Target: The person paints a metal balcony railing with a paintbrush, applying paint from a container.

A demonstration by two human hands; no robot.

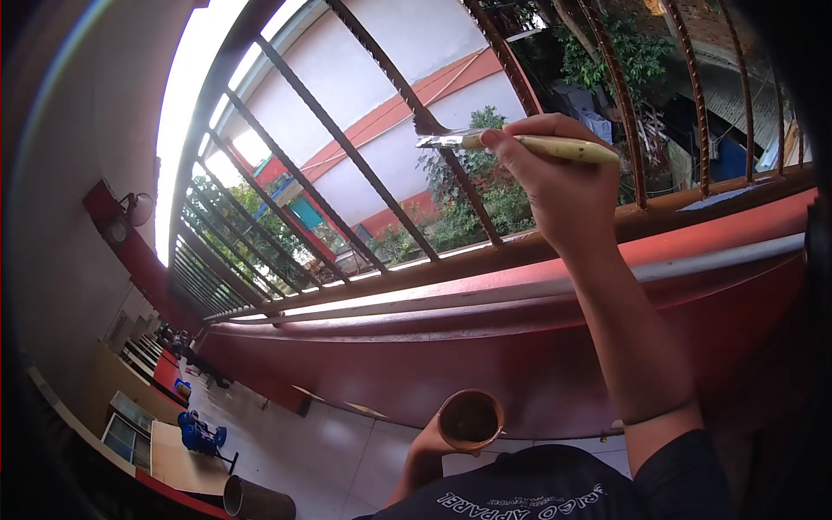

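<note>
Overhead, brush on a railing bar

Flat paintbrush with yellowed wooden handle and metal ferrule point(520, 144): pinched tight between thumb and fingers of right hand point(555, 186), arm raised. Bristles meet a rust-brown twisted iron bar point(380, 69) of the railing, just left of the hand. Left hand point(426, 449) low, near the chest, fingers wrapped closed around a round brown cup of dark paint point(470, 419), mouth tilted toward the camera. Beyond: red-painted parapet wall point(485, 364) under the railing, pale tiled floor point(347, 451) below. Judgement: long strokes following the bar's twist, a light load on the bristles, and the cup held level so nothing slops on the tiles.
</note>
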